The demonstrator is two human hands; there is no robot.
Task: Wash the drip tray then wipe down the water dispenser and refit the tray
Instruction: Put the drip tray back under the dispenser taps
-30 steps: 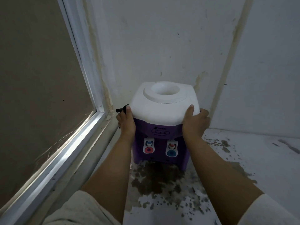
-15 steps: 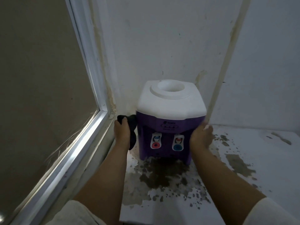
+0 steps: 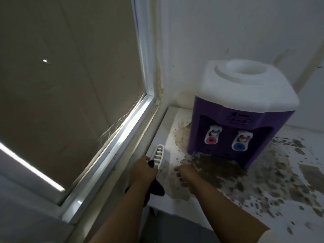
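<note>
Drip tray (image 3: 158,156), white and slotted, stands on edge at the table's (image 3: 175,204) left edge by the window frame (image 3: 122,137). Left hand (image 3: 142,172) grips its near end plus a dark cloth (image 3: 156,188). Right hand (image 3: 186,174) hovers beside it, fingers loosely curled, holding nothing. Purple water dispenser (image 3: 242,111) sits apart, back right.

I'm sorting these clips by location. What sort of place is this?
Probably a plain indoor corner of a home or office. A purple and white countertop water dispenser stands on a stained white counter against bare white walls, beside a white-framed window.
</note>
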